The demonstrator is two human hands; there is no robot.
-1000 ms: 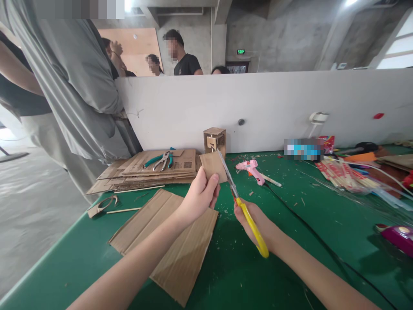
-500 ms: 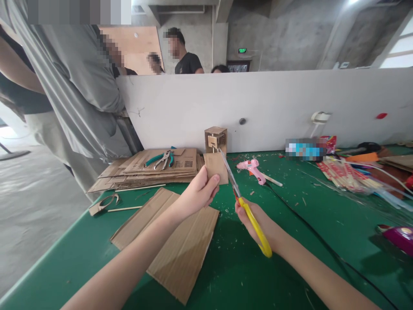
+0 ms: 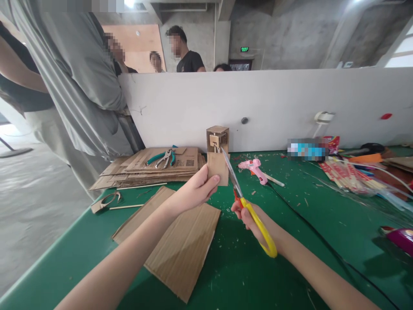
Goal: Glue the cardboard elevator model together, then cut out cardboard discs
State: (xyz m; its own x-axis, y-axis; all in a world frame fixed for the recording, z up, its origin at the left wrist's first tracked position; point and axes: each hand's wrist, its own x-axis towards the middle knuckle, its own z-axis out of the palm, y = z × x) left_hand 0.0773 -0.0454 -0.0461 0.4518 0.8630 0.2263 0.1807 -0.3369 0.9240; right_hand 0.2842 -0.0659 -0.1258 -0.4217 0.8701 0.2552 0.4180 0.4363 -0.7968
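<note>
Between thumb and fingers, my left hand (image 3: 201,186) pinches a small rectangular piece of cardboard (image 3: 218,167), held upright above the table. My right hand (image 3: 251,218) is closed around the handles of yellow and red scissors (image 3: 258,221). Their blades point up and away, along the right edge of the cardboard piece; whether they touch it I cannot tell. Just behind stands a small cardboard box (image 3: 218,130) with an open front and parts inside. A large cardboard sheet (image 3: 183,241) lies flat below my left forearm.
Teal-handled pliers (image 3: 163,158) rest on stacked cardboard (image 3: 142,172) at left. A pink glue gun (image 3: 254,169) with a black cord lies right of centre. Packaged sticks (image 3: 345,174) and a purple object (image 3: 402,240) are at right. A white partition (image 3: 274,107) borders the table; people stand beyond and at left.
The cardboard piece has turned more upright in my left hand. The scissors have shifted slightly, and the fingers of my right hand have moved on the handles.
</note>
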